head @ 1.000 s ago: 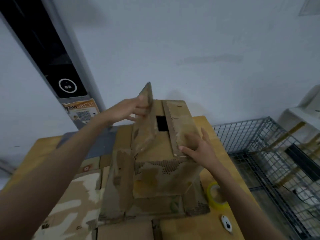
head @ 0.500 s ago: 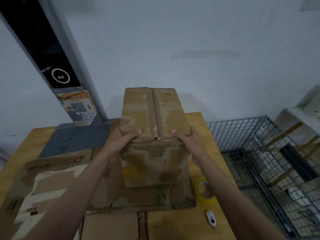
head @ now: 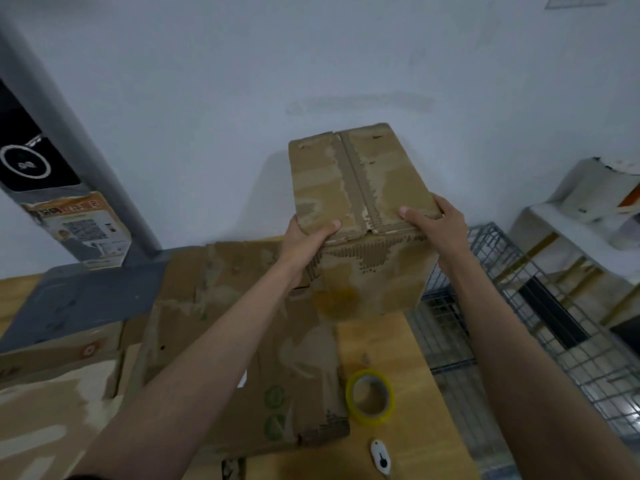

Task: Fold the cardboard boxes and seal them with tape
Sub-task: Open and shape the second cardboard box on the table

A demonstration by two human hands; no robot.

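Note:
A worn brown cardboard box [head: 360, 188] with both top flaps folded down hangs in the air above the table's right edge. My left hand [head: 304, 242] grips its near left corner, thumb on the top flap. My right hand [head: 434, 225] grips the near right corner, thumb pressing the other flap. A roll of yellow tape [head: 370, 396] lies on the wooden table [head: 415, 393] below, and a small white cutter [head: 380, 460] lies nearer to me.
Flattened cardboard sheets [head: 242, 341] cover the table's left and middle. A wire mesh cage [head: 519, 323] stands beside the table's right edge. A grey post with a black panel [head: 31, 161] rises at the left, and a white shelf [head: 581, 216] stands at the far right.
The flaps were pressed shut, then both hands lifted the box off the flat cardboard and carried it up and to the right.

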